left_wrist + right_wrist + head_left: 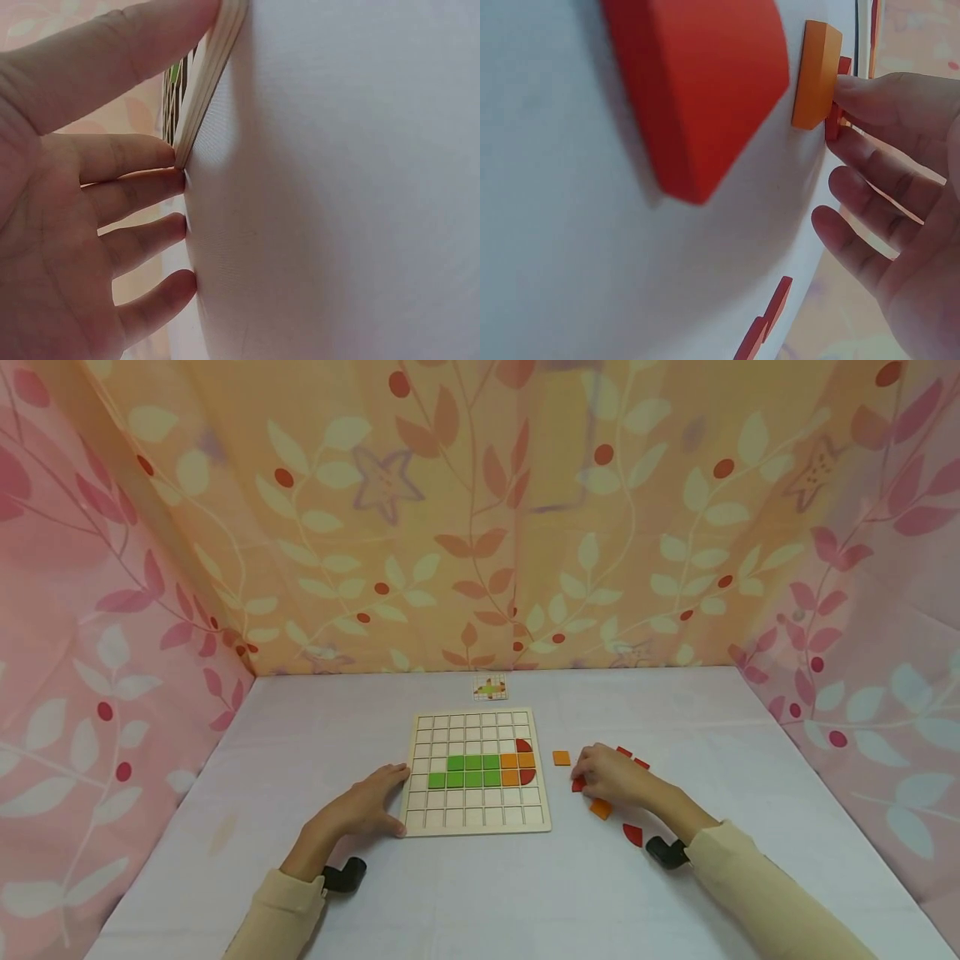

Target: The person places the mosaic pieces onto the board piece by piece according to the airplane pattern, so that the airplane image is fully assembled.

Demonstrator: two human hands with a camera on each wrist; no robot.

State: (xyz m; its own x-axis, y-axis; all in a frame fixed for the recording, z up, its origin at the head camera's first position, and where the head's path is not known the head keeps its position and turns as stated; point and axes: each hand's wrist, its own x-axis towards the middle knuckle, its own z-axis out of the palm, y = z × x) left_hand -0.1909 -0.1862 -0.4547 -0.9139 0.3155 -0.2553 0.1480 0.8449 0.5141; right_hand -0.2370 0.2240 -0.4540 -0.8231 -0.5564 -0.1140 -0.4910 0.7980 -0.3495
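A wooden grid board [441,817] lies on the table, bearing green squares [473,763], orange squares [510,777] and two red quarter-circle tiles [523,746] at its right side. My left hand [367,803] lies along the board's left edge, thumb near the front corner, relaxed fingers touching the edge [212,75]. Right of the board, my right hand [611,774] reaches down among loose tiles. Its thumb and index finger pinch a red tile [578,785], whose shape is mostly hidden by the fingers. An orange tile [816,75] lies beside the thumb in the right wrist view.
A small pattern card [491,687] lies behind the board. One orange square [561,758] sits between board and right hand. A red quarter-circle [632,835] lies near the right wrist, and more red tiles [624,752] lie beyond the hand. Patterned curtains [480,527] surround the table.
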